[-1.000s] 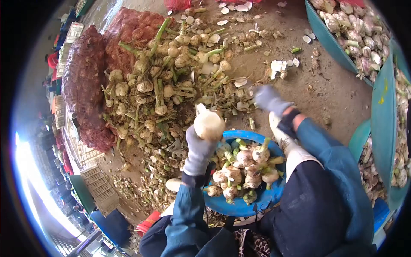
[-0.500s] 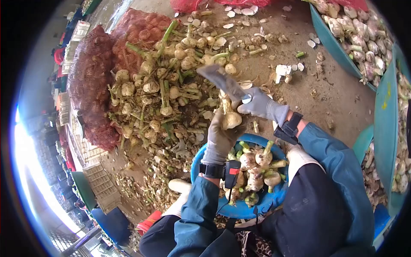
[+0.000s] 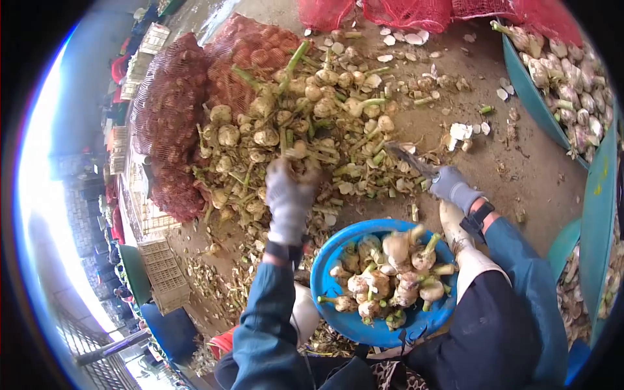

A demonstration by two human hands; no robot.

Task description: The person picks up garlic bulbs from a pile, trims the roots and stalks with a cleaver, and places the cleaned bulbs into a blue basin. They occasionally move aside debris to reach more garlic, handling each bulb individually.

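My gloved right hand (image 3: 455,186) grips a knife (image 3: 414,161), its broad dirty blade pointing up and left above the trimmings. Over the heap of stemmed garlic bulbs (image 3: 266,136) reaches my gloved left hand (image 3: 290,195). Its fingers are blurred among the bulbs, so their hold cannot be made out. Between my legs stands a blue tub (image 3: 325,260) with several garlic bulbs inside. A pale trimmed garlic bulb (image 3: 395,248) lies on top of them, its short stem blurred toward the right.
Net sacks of bulbs (image 3: 166,123) stand behind the heap at left. Green troughs of garlic (image 3: 595,188) line the right side. Red mesh (image 3: 403,14) lies at the far edge. White peel scraps (image 3: 460,133) litter the floor. A pale crate (image 3: 159,273) sits at left.
My left hand has moved up and left from the knife to the heap, and its garlic bulb is now in the tub. My right hand has shifted right, still holding the knife.
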